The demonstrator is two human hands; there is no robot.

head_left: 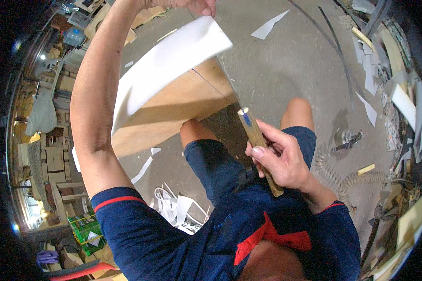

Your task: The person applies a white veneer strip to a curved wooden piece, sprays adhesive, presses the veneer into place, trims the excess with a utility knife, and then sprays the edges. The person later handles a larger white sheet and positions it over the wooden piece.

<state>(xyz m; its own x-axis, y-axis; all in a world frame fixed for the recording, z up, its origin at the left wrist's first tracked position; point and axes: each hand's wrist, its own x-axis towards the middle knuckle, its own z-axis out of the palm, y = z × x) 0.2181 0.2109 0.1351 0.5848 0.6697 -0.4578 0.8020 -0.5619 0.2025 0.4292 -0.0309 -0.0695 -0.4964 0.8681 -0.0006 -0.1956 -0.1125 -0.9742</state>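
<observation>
My right hand (pixel 281 157) is closed around the wooden handle (pixel 254 129) of a long thin-bladed tool, with a blue mark near its top end. From the handle a narrow blade (pixel 229 79) runs up and left, along the edge of a white foam sheet (pixel 169 61). At the top, my left hand (pixel 194 5) is partly cut off by the picture's edge. Its fingertips pinch at the foam's upper corner; whether they also touch the blade is hidden. Below the foam lies a tan board (pixel 178 105), tilted beside my left knee, with a dark line across it.
White offcuts (pixel 178 206) lie on the floor by my left thigh, and a pointed scrap (pixel 269 24) lies farther off. At right are a coiled air hose (pixel 335 175), a metal tool (pixel 348 139) and heaped foam pieces (pixel 403 100). A green box (pixel 86 232) stands at lower left.
</observation>
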